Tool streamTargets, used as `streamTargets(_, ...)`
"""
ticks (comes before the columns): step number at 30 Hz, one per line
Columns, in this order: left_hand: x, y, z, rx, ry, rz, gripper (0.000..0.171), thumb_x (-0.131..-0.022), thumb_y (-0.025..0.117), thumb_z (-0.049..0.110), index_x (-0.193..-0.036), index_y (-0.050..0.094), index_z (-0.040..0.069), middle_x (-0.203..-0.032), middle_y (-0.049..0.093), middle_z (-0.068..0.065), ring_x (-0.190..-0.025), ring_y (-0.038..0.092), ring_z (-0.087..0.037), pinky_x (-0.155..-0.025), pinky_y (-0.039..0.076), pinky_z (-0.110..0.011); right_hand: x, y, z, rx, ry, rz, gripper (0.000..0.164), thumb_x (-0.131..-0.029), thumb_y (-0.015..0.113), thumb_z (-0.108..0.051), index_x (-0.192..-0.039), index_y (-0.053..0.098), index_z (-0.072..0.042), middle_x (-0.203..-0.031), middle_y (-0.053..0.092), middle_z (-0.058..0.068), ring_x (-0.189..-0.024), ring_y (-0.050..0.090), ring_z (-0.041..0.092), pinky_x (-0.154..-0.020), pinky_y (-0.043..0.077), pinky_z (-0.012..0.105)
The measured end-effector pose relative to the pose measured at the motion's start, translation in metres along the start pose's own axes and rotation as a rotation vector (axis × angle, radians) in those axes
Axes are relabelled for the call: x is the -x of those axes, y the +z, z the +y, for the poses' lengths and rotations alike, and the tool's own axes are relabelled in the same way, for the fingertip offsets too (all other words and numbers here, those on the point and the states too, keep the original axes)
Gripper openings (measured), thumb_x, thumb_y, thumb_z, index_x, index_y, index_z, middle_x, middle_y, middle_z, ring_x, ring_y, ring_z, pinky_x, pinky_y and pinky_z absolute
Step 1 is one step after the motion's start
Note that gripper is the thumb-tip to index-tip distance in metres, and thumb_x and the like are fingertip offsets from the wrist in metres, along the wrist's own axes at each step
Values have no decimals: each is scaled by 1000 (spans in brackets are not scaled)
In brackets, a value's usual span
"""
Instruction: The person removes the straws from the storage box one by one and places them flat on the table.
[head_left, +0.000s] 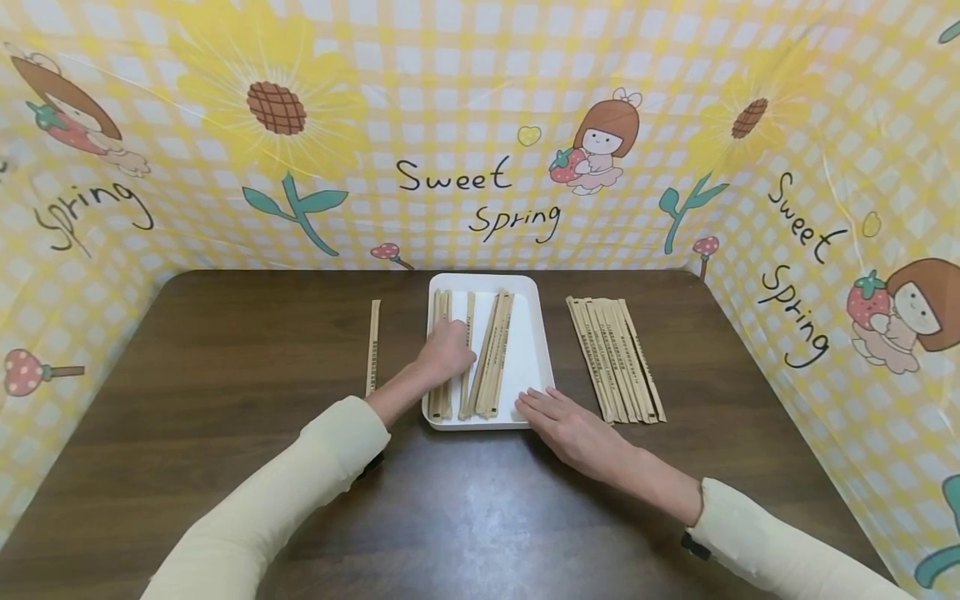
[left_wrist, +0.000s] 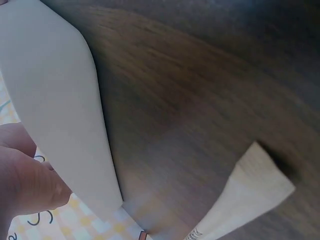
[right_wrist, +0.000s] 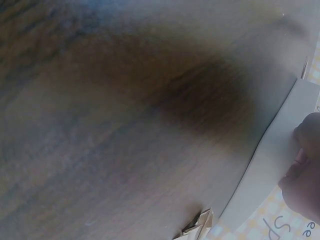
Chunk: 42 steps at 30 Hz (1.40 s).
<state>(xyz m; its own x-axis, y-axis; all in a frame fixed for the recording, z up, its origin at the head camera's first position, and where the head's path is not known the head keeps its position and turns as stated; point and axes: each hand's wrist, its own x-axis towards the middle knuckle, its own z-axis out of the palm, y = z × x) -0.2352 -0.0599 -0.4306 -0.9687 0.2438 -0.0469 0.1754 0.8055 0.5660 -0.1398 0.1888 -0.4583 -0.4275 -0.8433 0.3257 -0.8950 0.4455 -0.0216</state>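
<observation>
Paper-wrapped straws, thin and brown with printed lettering, lie in a white tray [head_left: 528, 358]. My left hand [head_left: 446, 350] is over the tray, its curled fingers pinching a single straw [head_left: 464, 392] near mid-length. One group of straws [head_left: 437, 400] lies along the tray's left wall, partly hidden under that hand. A second group [head_left: 495, 354] lies slightly slanted to the right of the held straw. My right hand [head_left: 577, 429] has its fingers extended, with the fingertips at the tray's front right corner. In the left wrist view, the left hand [left_wrist: 30, 175] shows beyond the tray wall [left_wrist: 60, 100].
A row of several wrapped straws [head_left: 615, 358] lies on the dark wooden table [head_left: 480, 517] to the right of the tray. One lone straw [head_left: 373, 342] lies to the left, partly behind the left forearm. A patterned cloth [head_left: 480, 108] rises along the table's back and sides.
</observation>
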Motion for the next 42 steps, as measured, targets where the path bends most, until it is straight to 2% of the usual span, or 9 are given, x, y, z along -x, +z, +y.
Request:
streamTargets(8,1,0,3,-29,-29,-14,34,-77,62,-6,-58,40,12,-54,41,-2,-50,45,-17,-46,40,-27,-1,0,0,14,-4,9,50,-109,23,-20,-133,58,7,-134,59,21,-129,53,31,-108,41,49)
streamTargets(15,3,-8,2,54,-20,-14,46,-77,63,-4,-53,29,16,-47,24,7,-42,27,-8,-41,22,-20,0,3,0,17,-8,5,34,-102,52,-7,-133,58,8,-134,59,22,-128,54,31,-107,41,49)
streamTargets(17,4,-13,3,89,-24,-15,43,-77,62,-4,-54,31,14,-46,26,7,-41,28,-6,-41,21,-19,0,2,-1,12,-9,5,36,-98,58,-4,-132,58,8,-134,60,22,-128,54,31,-107,41,49)
streamTargets(19,6,-18,3,109,-40,-23,28,-79,63,-2,-58,46,7,-48,38,4,-40,33,-6,-41,26,-19,0,2,-1,10,-9,7,37,-97,59,-4,-132,58,8,-133,60,22,-128,54,31,-107,41,49)
streamTargets(21,7,-23,3,130,-67,-33,4,-81,64,1,-78,65,-1,-58,57,-3,-41,41,-7,-42,34,-19,0,2,-1,9,-9,10,37,-98,59,-4,-132,58,8,-133,60,22,-128,54,32,-107,41,49)
streamTargets(24,9,-29,1,152,-106,-37,35,-84,65,6,-117,68,-6,-97,72,-17,-44,49,-8,-47,43,-21,0,2,-1,12,-12,16,36,-99,57,-5,-132,58,8,-133,60,22,-128,54,32,-108,41,49)
streamTargets(28,11,-36,-4,173,-133,-34,45,-86,63,7,-129,63,-5,-126,64,-21,-50,52,-9,-50,42,-22,0,2,-1,16,-15,20,38,-96,60,-3,-132,58,9,-133,60,22,-128,54,32,-108,41,49)
streamTargets(32,15,-44,-10,186,-129,-14,43,-85,61,6,-127,66,-3,-124,66,-20,-59,57,-12,-52,41,-22,0,1,-1,12,-13,15,41,-93,64,-1,-132,58,9,-133,60,22,-128,54,32,-108,40,49)
streamTargets(42,28,-63,-32,224,-105,43,40,-85,61,5,-122,66,-9,-84,70,-13,-64,61,-15,-57,45,-25,-1,0,-1,25,-8,0,38,-96,60,-3,-133,57,8,-134,59,21,-128,54,31,-108,40,49)
